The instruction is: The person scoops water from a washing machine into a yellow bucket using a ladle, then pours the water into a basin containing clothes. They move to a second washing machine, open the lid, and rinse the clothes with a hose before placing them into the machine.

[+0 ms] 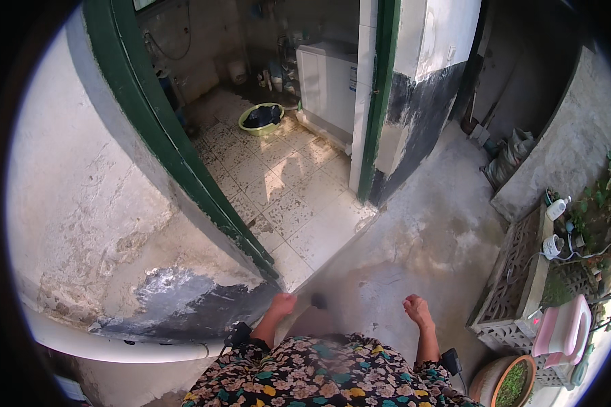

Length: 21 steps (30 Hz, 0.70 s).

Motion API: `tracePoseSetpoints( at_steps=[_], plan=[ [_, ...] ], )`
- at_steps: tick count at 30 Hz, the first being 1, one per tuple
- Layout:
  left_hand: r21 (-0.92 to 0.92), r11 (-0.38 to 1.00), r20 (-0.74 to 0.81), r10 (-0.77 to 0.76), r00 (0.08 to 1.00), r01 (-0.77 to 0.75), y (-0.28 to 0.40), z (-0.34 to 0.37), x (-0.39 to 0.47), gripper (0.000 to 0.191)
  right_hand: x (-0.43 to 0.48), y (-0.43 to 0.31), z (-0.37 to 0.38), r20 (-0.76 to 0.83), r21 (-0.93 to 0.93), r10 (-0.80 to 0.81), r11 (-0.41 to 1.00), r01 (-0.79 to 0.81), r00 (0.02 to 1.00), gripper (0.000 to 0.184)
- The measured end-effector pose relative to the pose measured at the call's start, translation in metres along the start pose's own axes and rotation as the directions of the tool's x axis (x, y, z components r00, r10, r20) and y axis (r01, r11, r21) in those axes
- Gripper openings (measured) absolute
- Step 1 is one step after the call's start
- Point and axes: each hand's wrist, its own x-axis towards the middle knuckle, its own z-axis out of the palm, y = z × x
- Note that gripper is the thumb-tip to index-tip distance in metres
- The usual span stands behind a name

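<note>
My left hand hangs loosely curled in front of the flowered garment, near the foot of the green door frame, with nothing seen in it. Across from it, my right hand is held over the concrete floor, fingers bent, touching no object. Whether either hand is fully closed is hard to tell. Through the doorway, a yellow-green plastic basin stands on the tiled floor with dark cloth inside. Right of the basin is a white appliance, perhaps a washing machine.
The green door frame borders a tiled threshold. At right are a latticed concrete ledge, a white pump bottle, a pink and white plastic item and a round planter. Sacks lean by the farther wall.
</note>
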Motion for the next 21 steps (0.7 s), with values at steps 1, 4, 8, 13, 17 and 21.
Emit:
tracePoseSetpoints(
  at_steps=[1, 4, 8, 13, 17, 21],
  plan=[
    [-0.162, 0.986, -0.039, -0.042, 0.998, 0.035, 0.013, -0.003, 0.019, 0.028, 0.043, -0.014, -0.003, 0.005, -0.044, -0.049, 0.998, 0.049, 0.999, 0.024],
    [-0.437, 0.885, -0.105, -0.231, 0.967, 0.164, 0.048, -0.017, 0.095, 0.024, 0.157, -0.059, -0.001, 0.030, -0.095, -0.139, 0.985, 0.142, 0.990, 0.026],
    [-0.583, 0.798, -0.129, -0.274, 0.953, 0.150, 0.091, -0.044, 0.205, 0.020, 0.268, -0.117, 0.017, 0.244, -0.005, -0.071, 0.997, 0.074, 0.967, 0.028],
    [-0.453, 0.880, -0.122, -0.221, 0.968, 0.144, 0.177, -0.085, 0.321, 0.022, 0.368, -0.169, 0.012, 0.495, -0.066, -0.024, 0.996, 0.065, 0.869, 0.031],
    [-0.397, 0.915, -0.094, -0.116, 0.989, 0.070, 0.248, -0.125, 0.397, 0.023, 0.437, -0.197, 0.005, 0.347, 0.028, 0.050, 0.998, -0.064, 0.937, 0.027],
    [-0.433, 0.900, -0.053, -0.078, 0.996, 0.047, 0.308, -0.154, 0.471, 0.024, 0.513, -0.215, 0.023, 0.368, -0.076, -0.026, 0.995, 0.058, 0.929, 0.026]
  ],
)
